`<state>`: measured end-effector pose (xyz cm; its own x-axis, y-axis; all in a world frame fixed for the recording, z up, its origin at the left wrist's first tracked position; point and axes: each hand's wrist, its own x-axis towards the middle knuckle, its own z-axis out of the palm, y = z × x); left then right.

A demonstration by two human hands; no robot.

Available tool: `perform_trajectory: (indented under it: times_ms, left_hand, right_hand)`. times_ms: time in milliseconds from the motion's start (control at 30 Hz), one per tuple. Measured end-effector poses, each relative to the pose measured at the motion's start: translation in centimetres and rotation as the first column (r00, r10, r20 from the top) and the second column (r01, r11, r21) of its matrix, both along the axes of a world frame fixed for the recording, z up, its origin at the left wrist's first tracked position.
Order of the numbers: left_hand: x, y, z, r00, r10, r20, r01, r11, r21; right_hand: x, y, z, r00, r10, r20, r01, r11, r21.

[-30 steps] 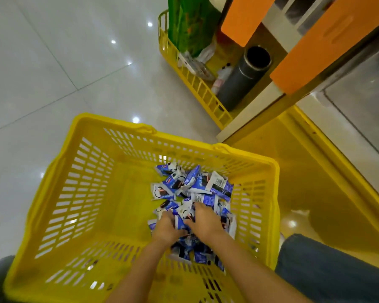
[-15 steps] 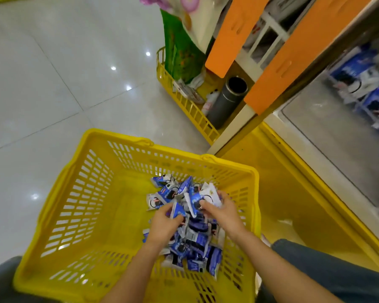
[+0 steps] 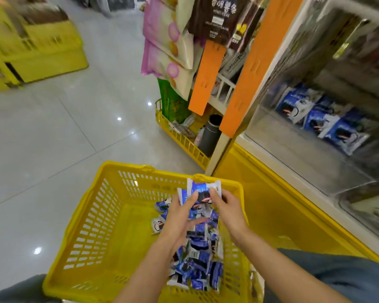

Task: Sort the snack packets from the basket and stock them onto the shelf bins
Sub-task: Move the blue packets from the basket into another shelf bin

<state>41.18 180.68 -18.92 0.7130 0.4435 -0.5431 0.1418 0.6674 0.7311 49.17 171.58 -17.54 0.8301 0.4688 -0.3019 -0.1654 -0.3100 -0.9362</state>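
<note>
- The left hand [image 3: 177, 213] and right hand [image 3: 226, 207] are pinching a bunch of snack packets [image 3: 202, 189] upright over the far right corner of the basket [image 3: 127, 237].
- The shelf bin [image 3: 284, 147] is lying up and right of the basket, nearer the right hand.

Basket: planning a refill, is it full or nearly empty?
Partly full: packets heap on the right side of the basket only; its left floor is bare yellow.

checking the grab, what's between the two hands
In the head view, a bunch of blue snack packets sits between the left hand and right hand, pinched from both sides above the yellow basket.
</note>
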Motion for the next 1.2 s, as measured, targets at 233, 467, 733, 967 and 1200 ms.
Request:
perform_trajectory:
  times_ms: [233,467,733,967,1200]
  left_hand:
    - [1.7,2.0,6.8,0.987,-0.161,0.008,0.146,0.912,0.383]
    - [3.8,2.1,11.7,0.965,-0.263,-0.012,0.224,0.795,0.564]
    - [5.4,2.4,12.2,0.957,-0.29,0.02,0.228,0.793,0.565]
    - [7.1,3.3,12.2,0.966,-0.256,-0.012,0.213,0.776,0.594]
    - [8.6,4.2,11.5,0.963,-0.267,0.021,0.205,0.786,0.583]
  right_hand:
    - [2.7,-2.3,7.4,0.978,0.207,0.02,-0.205,0.975,-0.082]
    - [5.5,-5.3,13.6,0.968,0.196,0.159,-0.167,0.969,-0.182]
    - [13.8,-7.2,17.5,0.794,-0.17,0.583,0.365,0.901,-0.235]
    - [21.9,-4.4,16.9,0.773,-0.175,0.61,0.462,0.815,-0.351]
    - [24.2,-2.4,13.6,0.836,0.144,0.529,0.277,0.722,-0.634]
